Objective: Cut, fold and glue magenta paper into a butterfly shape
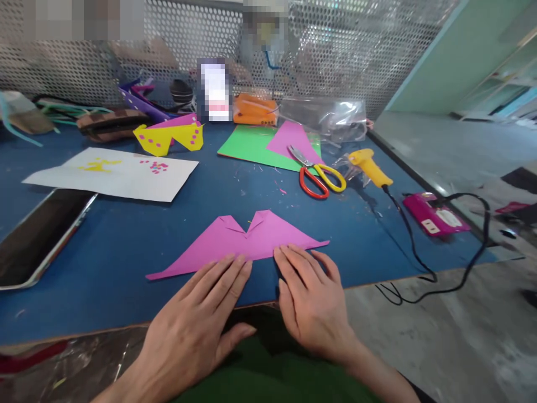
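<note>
A folded piece of pink paper (235, 240) lies flat on the blue table, with two peaks at its far edge and a thin point at each side. Along its near edge my left hand (195, 319) rests with fingers stretched out, the fingertips on the paper and the thumb apart. My right hand (312, 296) lies flat on the other half of the same edge, its fingers extended. Beyond the paper are scissors (312, 173) with one red and one yellow handle, their blades partly over a pink paper piece (293, 140).
Green paper sheets (247, 145) lie at the back. A yellow glue gun (369, 166) is at right, its cord trailing by a magenta power strip (436, 214). On the left are a white sheet (113, 173), a dark phone (42, 235) and a yellow folded paper shape (157, 140).
</note>
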The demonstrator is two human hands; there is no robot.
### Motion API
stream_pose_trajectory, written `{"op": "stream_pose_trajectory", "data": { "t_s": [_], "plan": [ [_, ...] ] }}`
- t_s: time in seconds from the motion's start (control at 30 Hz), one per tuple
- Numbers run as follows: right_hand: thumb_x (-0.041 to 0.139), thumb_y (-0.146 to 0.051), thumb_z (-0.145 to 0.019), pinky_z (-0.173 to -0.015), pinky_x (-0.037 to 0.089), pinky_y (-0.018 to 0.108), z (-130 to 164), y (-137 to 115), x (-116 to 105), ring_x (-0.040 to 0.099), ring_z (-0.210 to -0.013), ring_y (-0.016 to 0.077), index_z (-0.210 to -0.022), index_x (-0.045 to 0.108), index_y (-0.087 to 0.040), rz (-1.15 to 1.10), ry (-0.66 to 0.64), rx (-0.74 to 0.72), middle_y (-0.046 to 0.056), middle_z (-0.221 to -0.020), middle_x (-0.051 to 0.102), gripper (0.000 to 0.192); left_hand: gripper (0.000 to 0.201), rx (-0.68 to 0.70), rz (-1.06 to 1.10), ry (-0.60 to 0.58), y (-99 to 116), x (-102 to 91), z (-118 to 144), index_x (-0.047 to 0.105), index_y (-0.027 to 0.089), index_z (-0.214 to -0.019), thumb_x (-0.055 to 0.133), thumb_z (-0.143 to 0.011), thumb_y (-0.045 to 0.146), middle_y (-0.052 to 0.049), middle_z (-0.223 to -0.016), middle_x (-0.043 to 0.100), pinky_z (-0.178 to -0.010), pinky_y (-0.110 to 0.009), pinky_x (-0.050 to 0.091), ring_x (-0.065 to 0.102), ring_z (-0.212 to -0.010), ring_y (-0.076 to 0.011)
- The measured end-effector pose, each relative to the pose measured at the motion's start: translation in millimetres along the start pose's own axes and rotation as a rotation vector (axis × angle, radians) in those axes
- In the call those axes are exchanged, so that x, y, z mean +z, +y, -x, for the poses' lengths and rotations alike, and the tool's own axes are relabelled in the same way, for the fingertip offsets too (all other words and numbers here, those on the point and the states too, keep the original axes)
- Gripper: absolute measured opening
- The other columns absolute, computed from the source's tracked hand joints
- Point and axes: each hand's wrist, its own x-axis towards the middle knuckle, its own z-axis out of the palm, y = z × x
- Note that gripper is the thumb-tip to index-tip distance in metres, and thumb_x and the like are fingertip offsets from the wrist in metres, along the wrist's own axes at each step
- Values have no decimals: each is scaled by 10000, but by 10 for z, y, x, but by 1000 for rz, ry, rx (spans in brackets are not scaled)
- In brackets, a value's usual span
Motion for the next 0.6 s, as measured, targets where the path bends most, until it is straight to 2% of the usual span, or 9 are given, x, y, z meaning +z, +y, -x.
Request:
{"op": "stream_pose_trajectory", "data": {
  "t_s": [0.27, 0.6],
  "plan": [
    [495, -151, -975, -1067, 393, 464, 142, 389, -135, 649, -1196, 279, -1287, 644, -69, 111, 85, 62, 149, -1254, 713, 355, 596, -52, 45, 13, 20, -3, -36, 504, 86, -1447, 407, -1029, 500, -96, -1424, 615, -1091, -415, 387, 571, -1265, -288],
    [510, -208, -988, -1117, 350, 546, 171, 328, -133, 670, -1155, 310, -1270, 667, -166, 248, 97, 125, 57, -1227, 743, 326, 587, -91, 72, 56, 61, -20, -29, 539, 98, -1418, 357, -1043, 512, -79, -1429, 614, -1114, -398, 385, 567, -1285, -262]
  ]
}}
